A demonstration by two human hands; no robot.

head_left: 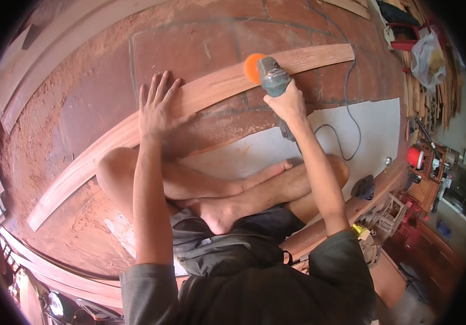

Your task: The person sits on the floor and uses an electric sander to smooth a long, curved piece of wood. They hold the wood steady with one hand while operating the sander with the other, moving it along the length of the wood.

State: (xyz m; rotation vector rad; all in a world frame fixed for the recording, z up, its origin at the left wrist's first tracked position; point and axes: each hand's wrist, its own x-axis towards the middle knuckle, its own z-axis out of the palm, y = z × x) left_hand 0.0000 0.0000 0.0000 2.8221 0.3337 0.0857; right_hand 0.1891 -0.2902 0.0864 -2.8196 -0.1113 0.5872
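Observation:
A long reddish wooden board [211, 92] lies on the tiled floor across in front of my crossed legs. My left hand [157, 111] presses flat on it with the fingers spread. In my right hand [288, 102] is an angle grinder [273, 76], a dark teal tool with an orange sanding disc [254, 68]. Its disc sits over the board's right half, at or very near the wood; contact cannot be made out. My fingers wrap round the tool's body, and its rear end points back toward me.
A dark power cord [346, 92] loops to the right of the board. Beneath my legs lies a white sheet [376, 122]. Sawdust [32, 124] covers the floor at left. More planks [54, 59] lie at far left; wood strips [433, 105] and a clear plastic bag [429, 59] are at right.

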